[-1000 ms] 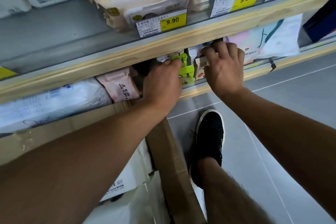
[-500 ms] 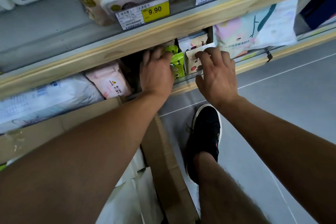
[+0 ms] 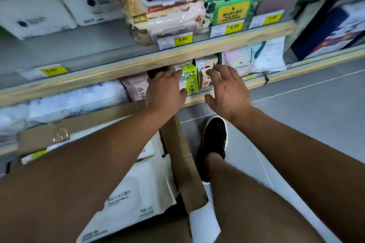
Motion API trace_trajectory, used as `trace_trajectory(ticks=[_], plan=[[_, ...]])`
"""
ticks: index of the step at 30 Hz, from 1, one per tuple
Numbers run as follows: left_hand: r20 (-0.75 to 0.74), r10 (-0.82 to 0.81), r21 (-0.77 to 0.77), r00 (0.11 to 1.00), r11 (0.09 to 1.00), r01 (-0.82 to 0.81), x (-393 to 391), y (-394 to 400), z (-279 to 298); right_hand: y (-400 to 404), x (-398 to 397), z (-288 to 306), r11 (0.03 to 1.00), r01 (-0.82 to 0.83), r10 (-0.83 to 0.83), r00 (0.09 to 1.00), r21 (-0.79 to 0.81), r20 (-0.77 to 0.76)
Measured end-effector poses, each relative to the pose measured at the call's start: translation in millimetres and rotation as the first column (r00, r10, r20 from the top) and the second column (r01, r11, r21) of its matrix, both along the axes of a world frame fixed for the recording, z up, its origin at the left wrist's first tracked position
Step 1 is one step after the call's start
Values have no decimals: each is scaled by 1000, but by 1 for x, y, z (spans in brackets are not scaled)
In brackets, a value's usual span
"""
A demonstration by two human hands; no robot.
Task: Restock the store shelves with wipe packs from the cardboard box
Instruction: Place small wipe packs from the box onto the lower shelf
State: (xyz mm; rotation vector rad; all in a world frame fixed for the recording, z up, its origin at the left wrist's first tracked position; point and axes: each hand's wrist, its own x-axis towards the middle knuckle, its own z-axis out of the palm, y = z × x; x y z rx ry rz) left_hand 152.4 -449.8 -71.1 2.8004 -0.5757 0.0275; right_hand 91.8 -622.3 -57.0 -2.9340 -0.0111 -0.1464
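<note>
Since half a second ago, the right hand point(image 3: 227, 90) has been drawn back from the small wipe packs point(image 3: 189, 79), fingers spread and empty. The left hand point(image 3: 166, 89) is laid flat against the green pack, seemingly to steady the row on the lower shelf point(image 3: 256, 83); the cardboard box point(image 3: 183, 163) sits nearer, below it.

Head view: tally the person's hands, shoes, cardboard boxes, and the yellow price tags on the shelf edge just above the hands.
Hands: 2, left hand and right hand
Black shoe: 1
Cardboard box: 1
Yellow price tags: 4
Total: 8
</note>
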Motion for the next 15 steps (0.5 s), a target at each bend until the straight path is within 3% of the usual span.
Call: trace_trajectory(ticks=[4,9,15], plan=[[77,-70,0,995,998,70,-37,43,43,31,-23,52,996,-77,77,997,-53,-10],[99,-31,-59,995,998,37,-78,111,88,83,-51,106,982,-164,163,987,-93,-16],[13,69,-46,998,997,-68,-123,200,106,171,-88,121,971,-240,239,967,-6,-82]])
